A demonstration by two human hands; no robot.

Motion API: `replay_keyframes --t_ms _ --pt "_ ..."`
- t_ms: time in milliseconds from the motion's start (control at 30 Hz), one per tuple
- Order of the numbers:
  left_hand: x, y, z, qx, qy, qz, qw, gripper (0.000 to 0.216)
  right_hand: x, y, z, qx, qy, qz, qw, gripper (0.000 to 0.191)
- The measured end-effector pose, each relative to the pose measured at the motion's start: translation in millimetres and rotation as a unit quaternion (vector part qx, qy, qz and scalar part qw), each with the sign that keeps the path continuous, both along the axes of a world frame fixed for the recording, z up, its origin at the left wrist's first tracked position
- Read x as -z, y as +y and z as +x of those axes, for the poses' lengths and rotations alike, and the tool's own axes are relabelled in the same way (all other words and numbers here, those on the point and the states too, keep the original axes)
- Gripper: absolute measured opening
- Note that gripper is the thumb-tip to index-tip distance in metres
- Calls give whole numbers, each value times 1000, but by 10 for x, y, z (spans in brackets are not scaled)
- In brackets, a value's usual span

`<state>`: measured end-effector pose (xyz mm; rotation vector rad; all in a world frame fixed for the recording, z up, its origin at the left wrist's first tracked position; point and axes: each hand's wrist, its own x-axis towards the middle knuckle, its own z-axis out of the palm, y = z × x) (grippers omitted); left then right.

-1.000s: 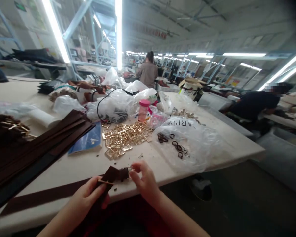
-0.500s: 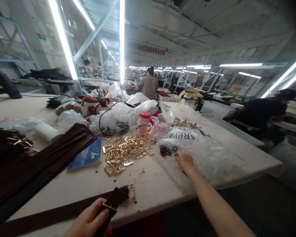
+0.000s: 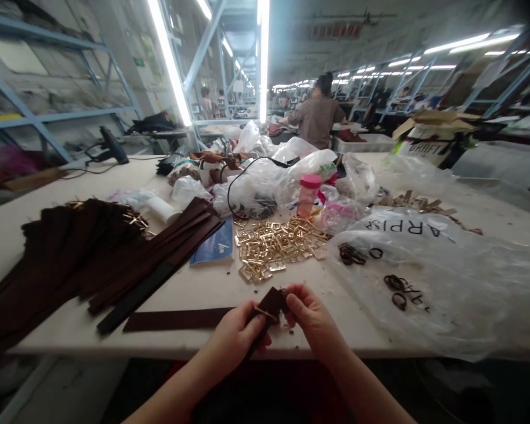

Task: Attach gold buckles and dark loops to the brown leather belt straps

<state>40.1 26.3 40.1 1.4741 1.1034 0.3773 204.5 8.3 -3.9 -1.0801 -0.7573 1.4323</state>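
Observation:
My left hand [image 3: 241, 330] is closed around the folded end of a dark brown belt strap [image 3: 271, 301], which has a gold metal bar across it. Right against that end, my right hand [image 3: 307, 312] pinches a small dark brown piece between thumb and fingers; its exact shape is mostly hidden. Another brown belt strap [image 3: 181, 318] lies flat on the table behind my left hand, and a glint of metal shows below my right fingertips. Farther right, dark brown rings [image 3: 395, 284] rest on a clear plastic bag [image 3: 459, 288].
Gold buckles [image 3: 278, 244] lie heaped beyond my hands, beside a blue booklet [image 3: 212, 244]. Many brown straps [image 3: 75, 253] are piled at left. Behind are a pink-lidded jar [image 3: 308, 197], plastic bags [image 3: 260, 176] and a hair-dryer-like tool [image 3: 112, 146]. A person [image 3: 318, 115] stands farther back.
My right hand has left the rings on the plastic bag and come over to the strap end in my left hand. The view has turned to the right.

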Motion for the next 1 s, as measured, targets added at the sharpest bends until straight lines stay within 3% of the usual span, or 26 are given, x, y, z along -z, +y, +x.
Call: replay_keyframes --t_ms 333,533,633,767,900,1000 --pt "-26 -53 -218 75 27 -69 994 26 45 -74 -86 -48 -80 -3 996 35" --pt "-66 -122 -254 80 28 -37 996 26 58 -172 -250 -111 -106 -11 988 32" --pt "-108 -175 -337 60 7 4 998 20 31 -232 -323 -100 -65 -1 993 33" --pt "-151 -260 -438 62 -37 4 997 27 -48 -350 -417 -90 73 -32 993 47" --pt "-137 -339 -466 30 -54 7 998 37 -83 -472 -545 -93 87 -68 990 26" --pt "-133 -374 -486 16 -43 28 999 41 -44 -539 -613 -81 88 -74 990 29"
